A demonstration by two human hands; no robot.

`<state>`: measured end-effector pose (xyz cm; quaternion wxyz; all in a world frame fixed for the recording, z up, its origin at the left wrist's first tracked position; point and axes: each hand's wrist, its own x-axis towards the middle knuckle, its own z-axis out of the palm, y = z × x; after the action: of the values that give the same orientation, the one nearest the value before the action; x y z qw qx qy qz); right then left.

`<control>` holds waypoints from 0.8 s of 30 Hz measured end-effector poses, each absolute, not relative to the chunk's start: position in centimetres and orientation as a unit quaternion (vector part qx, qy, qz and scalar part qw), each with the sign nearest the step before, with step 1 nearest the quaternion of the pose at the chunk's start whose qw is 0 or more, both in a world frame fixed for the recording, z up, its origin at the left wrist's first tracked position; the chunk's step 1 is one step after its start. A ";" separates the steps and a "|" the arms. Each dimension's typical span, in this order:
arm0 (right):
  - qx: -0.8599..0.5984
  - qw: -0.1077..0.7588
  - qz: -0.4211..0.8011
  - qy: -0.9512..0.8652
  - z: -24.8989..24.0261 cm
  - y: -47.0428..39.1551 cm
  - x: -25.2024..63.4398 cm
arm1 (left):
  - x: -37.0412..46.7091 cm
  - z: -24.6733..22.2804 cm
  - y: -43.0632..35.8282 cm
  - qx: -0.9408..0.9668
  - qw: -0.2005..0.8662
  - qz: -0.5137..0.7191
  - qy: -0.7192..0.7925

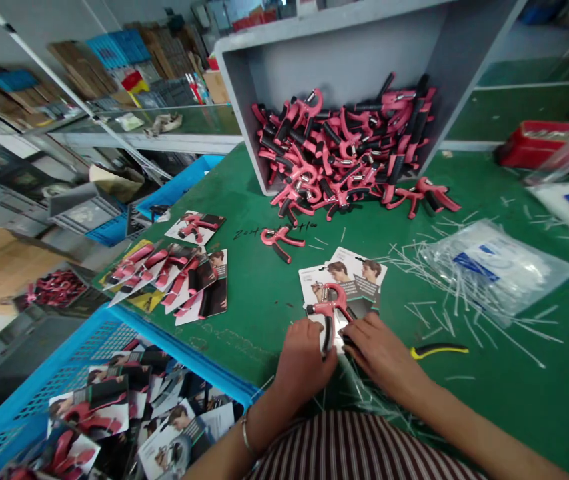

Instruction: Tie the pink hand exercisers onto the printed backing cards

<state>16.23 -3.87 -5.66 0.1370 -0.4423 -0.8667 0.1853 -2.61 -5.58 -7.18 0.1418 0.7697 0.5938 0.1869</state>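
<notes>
A pink and black hand grip (333, 300) lies over printed cards (374, 277) near the front of the green table. My left hand (307, 350) is closed around its left handle, low on the card. My right hand (377, 347) has its fingers bent onto the right handle. The fingertips of both hands are partly hidden, and the card's lower part is covered by them. Another pink hand grip (283, 243) lies by itself farther back on the table.
A grey bin (344, 40) full of hand grips lies tipped at the back. Carded grips (164, 273) are piled left, above a blue basket (64, 360) of more. White ties (429, 313), a bag (499, 267) and yellow-black cutters (439, 349) lie right.
</notes>
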 end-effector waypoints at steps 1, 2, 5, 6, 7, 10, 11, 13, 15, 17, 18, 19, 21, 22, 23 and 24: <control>-0.446 0.121 0.153 -0.874 -5.9 -4.1 15.5 | -2.6 -7.5 -5.4 0.766 0.147 0.197 0.594; -0.452 0.108 0.124 -0.877 -6.2 -4.2 14.8 | -2.7 -7.7 -5.2 0.762 0.155 0.209 0.593; -0.465 0.094 0.072 -0.877 -6.6 -3.8 13.0 | -3.5 -7.8 -4.8 0.760 0.188 0.233 0.576; -0.465 0.095 0.067 -0.877 -6.6 -3.6 12.6 | -3.8 -7.8 -4.9 0.764 0.199 0.236 0.567; -0.462 0.096 0.068 -0.879 -6.5 -3.4 12.3 | -4.1 -7.8 -4.9 0.767 0.207 0.237 0.559; -0.451 0.098 0.111 -0.880 -6.0 -2.7 11.9 | -4.6 -8.0 -5.1 0.770 0.203 0.235 0.558; -0.450 0.100 0.139 -0.876 -5.8 -2.5 12.0 | -4.6 -8.2 -5.2 0.770 0.193 0.236 0.561; -0.443 0.109 0.203 -0.867 -5.5 -2.3 12.2 | -4.5 -8.5 -5.3 0.769 0.182 0.238 0.565; -0.422 0.118 0.238 -0.867 -5.2 -2.1 12.7 | -4.1 -8.6 -5.4 0.770 0.180 0.232 0.566; -0.391 0.130 0.262 -0.873 -4.7 -1.9 13.2 | -3.5 -8.5 -5.7 0.771 0.172 0.212 0.576; -0.374 0.137 0.298 -0.868 -4.3 -1.6 13.4 | -3.3 -8.4 -5.8 0.771 0.163 0.201 0.582; -0.363 0.159 0.358 -0.846 -3.8 -1.2 13.7 | -3.0 -8.3 -5.9 0.772 0.152 0.193 0.586; -0.354 0.238 0.497 -0.756 -2.6 -0.1 14.6 | -2.9 -8.2 -6.0 0.780 0.134 0.191 0.580; -0.356 0.287 0.548 -0.701 -2.0 0.5 15.1 | -3.0 -8.2 -6.0 0.784 0.134 0.199 0.572; -0.362 0.339 0.576 -0.649 -1.5 1.1 15.7 | -3.3 -8.2 -5.9 0.788 0.141 0.211 0.561; -0.372 0.388 0.583 -0.609 -1.1 1.5 16.3 | -3.7 -8.2 -5.8 0.791 0.156 0.225 0.546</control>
<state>16.33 1.53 -1.13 0.3876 -0.3722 -0.6092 0.5832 -3.68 -5.75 -8.24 0.1561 0.7914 0.5465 0.2253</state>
